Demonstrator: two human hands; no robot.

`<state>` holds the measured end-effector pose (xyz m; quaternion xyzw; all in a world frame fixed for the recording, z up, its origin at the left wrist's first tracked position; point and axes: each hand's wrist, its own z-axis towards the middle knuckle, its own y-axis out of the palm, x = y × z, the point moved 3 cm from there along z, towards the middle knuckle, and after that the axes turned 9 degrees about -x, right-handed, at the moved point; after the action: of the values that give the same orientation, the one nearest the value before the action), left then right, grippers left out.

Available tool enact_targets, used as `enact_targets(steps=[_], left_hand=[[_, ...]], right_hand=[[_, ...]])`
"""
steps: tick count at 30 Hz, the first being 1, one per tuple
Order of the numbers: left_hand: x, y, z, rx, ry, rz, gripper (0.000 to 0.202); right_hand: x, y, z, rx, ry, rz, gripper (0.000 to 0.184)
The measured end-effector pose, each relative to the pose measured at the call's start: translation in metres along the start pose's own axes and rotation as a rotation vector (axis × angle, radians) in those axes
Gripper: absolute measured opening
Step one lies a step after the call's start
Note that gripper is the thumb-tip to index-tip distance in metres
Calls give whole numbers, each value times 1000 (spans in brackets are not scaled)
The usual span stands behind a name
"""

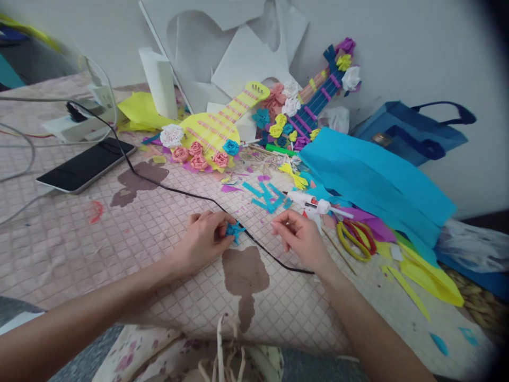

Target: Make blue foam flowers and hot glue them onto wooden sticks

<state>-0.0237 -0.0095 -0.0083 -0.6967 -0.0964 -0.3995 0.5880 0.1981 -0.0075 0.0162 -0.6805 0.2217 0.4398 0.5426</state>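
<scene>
My left hand (204, 236) is closed on a small blue paper flower (234, 231), pinching it just above the quilted pink cloth (119, 239). A little to its right, my right hand (300, 236) has thumb and fingers pinched together; what they hold, if anything, is too small to make out. A black cable (254, 241) runs across the cloth between and under the two hands. Loose blue paper strips (266, 196) lie just beyond them.
A glue gun (310, 201) and yellow-handled scissors (353, 239) lie right of my right hand. Farther back sit a yellow paper guitar (217, 130), a blue one (314, 103), blue crepe paper (369, 180), a phone (85, 165), a power strip (75, 124) and a blue bag (413, 130).
</scene>
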Motion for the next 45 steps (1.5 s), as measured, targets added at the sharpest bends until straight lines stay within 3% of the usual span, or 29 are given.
enact_targets(steps=[3,7,10,14,17,21,24,27,30,32,34,45], left_hand=[[-2,1,0,8,18,5,22],[-4,2,0,11,26,9,22],[-4,2,0,10,21,6,21],[-3,1,-1,5,21,15,19],[-4,1,-2,12,35,20,19],[-6,3,-1,31,31,38,19],[-6,4,-1,32,28,29,19],[-5,3,-1,31,49,34,21],[-4,2,-1,25,48,38,21],[-3,1,0,23,37,42,21],[-2,0,0,16,29,46,21],[-4,-2,-2,-15,22,-38,30]], right_hand=[[-5,-2,-5,159,-109,-329,27],[-7,2,-7,125,-173,-495,29],[-6,4,-5,66,-208,-491,10],[-5,2,-5,79,-232,-468,15],[-3,0,-5,110,-186,-493,31],[-3,1,-3,64,-248,-521,14],[0,2,-2,-7,-275,-541,21],[4,4,-3,-58,-214,-576,19],[2,4,-3,-11,-160,-589,20],[-1,4,-3,36,-181,-567,10],[-3,4,-3,55,-219,-551,17],[0,7,-3,-30,-264,-530,17]])
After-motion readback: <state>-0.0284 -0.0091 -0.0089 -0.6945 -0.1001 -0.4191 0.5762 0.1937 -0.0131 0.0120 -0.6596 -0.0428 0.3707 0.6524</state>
